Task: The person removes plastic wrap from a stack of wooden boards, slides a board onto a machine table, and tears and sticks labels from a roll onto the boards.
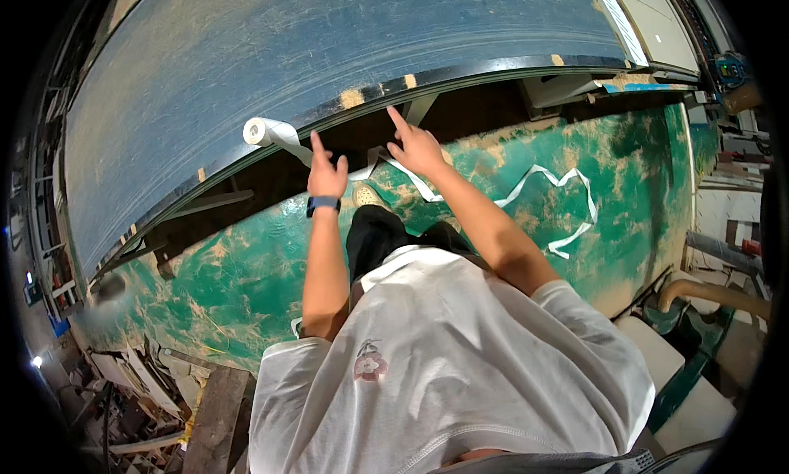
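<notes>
A white roll [256,132] of thin strip material stands on the blue tabletop close to its near edge. Its loose strip [286,135] drops over that edge and passes behind my left hand [327,176]. That hand has its index finger stretched toward the table edge and its thumb apart; the other fingers look curled. My right hand [417,151] also points its index finger at the edge, thumb apart. I see nothing gripped in either hand. More strip shows between and below the hands, then trails over the green floor to the right, crossing behind my right forearm.
The long blue tabletop [329,42] has a dark rim with bare worn patches. Supports and a dark gap show beneath it. Dust marks the green floor [238,285]. Wood scraps and a plank [218,416] lie lower left; a tan hose [707,293] lies at right.
</notes>
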{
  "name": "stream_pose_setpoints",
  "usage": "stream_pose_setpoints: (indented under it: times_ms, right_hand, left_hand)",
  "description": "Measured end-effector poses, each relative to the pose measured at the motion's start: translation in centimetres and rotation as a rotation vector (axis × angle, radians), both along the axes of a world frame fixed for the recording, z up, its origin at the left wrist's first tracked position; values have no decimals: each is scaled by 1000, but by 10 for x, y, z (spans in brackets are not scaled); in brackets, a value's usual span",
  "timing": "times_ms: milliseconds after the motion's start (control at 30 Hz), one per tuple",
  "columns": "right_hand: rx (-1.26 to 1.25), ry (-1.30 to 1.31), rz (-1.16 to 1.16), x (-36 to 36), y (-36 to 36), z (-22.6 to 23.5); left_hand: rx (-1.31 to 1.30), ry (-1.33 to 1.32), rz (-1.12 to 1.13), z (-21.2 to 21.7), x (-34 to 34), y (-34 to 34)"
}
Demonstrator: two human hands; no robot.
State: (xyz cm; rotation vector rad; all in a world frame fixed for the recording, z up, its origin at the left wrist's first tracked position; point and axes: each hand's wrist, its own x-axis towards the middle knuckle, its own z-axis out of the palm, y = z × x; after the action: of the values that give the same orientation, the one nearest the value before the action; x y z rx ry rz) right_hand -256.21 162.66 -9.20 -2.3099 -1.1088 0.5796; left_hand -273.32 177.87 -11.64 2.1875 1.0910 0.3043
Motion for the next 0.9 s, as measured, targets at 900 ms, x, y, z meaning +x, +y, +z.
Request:
stream_pose_setpoints:
  times_ms: [900]
  right_hand:
    - [-401, -313, 25, -3, 96, -4]
  left_hand:
    - [219, 291, -240, -4, 79, 24]
